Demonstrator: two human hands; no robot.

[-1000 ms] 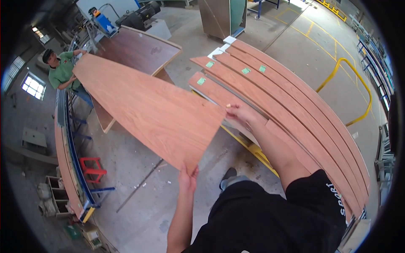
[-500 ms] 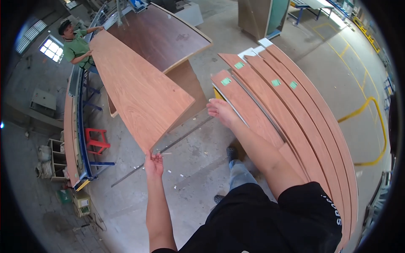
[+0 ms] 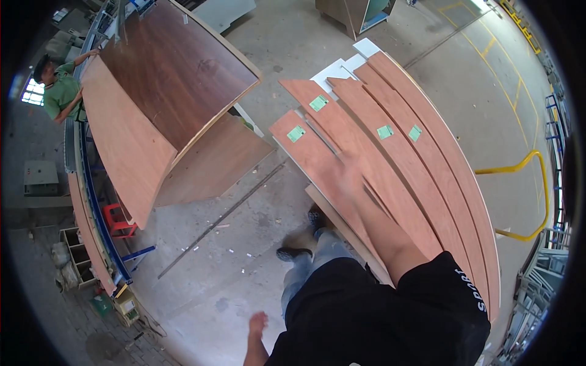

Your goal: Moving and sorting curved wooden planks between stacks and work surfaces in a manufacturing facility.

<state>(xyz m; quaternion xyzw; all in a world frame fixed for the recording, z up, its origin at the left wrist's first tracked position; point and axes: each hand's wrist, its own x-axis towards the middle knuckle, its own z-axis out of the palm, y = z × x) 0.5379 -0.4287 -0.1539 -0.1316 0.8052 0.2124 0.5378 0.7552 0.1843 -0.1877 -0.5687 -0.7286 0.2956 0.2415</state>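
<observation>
My left hand (image 3: 258,323) hangs low beside my leg, away from any panel, its fingers loosely bent with nothing in them. Over the stack at my right, my right hand (image 3: 348,177) is smeared by motion, so its fingers and any contact cannot be made out. Beneath it lie several long reddish wood panels (image 3: 372,146), some bearing green labels (image 3: 318,103). At the far left, a co-worker in a green shirt (image 3: 61,94) has both hands on the edge of a wood panel (image 3: 125,122), which slopes down toward the floor beside a dark brown board (image 3: 189,67).
A thin dark strip (image 3: 220,219) lies across the floor among small scraps. A red stool (image 3: 117,221) stands by a blue-framed bench (image 3: 91,201). At the right rises a yellow rail handle (image 3: 543,183). Another wood sheet (image 3: 213,161) stands below the dark board.
My left hand has let go of the wood panel's near corner and dropped to my side. My right hand has swung over the stacked panels. The view has turned rightward.
</observation>
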